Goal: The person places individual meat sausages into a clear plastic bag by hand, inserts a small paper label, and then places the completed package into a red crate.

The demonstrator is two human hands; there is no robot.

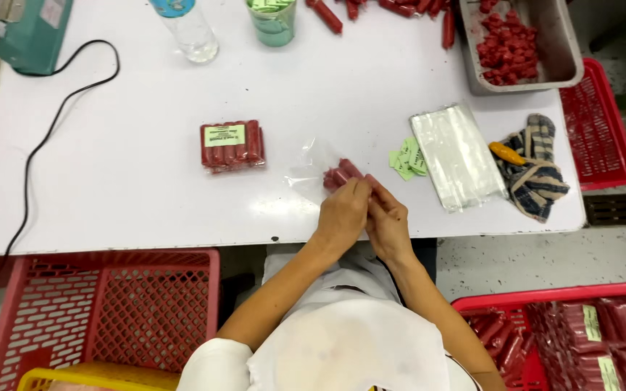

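Red sausages (342, 174) lie half inside a clear bag (313, 168) near the table (132, 195) centre, and both hands meet on them. The left hand (342, 217) has its grip closed on the sausages' near ends; the right hand (389, 224) pinches beside it, fingertips together at the bag mouth, though what exactly it clamps I cannot tell.

At 9 o'clock from the hands sits a sealed pack (232, 145) of red sausages with a pale green rectangular label on top. At 3 o'clock, just beside the hands, lies a small heap of green labels (407, 159), then a stack of clear bags (458, 156), then a striped cloth (537, 170) with an orange thing on it. At 1 o'clock a metal tray (566, 58) holds red sausage pieces. At 12 o'clock stands a green cup (273, 25) with green labels in it, a clear bottle (190, 32) to its left. At 10 o'clock a teal sealer (23, 36) trails a black cord (45, 137).

Red crates sit below the table: one (103, 311) at 8 o'clock, another (581, 333) at 4 o'clock holding labelled packs.
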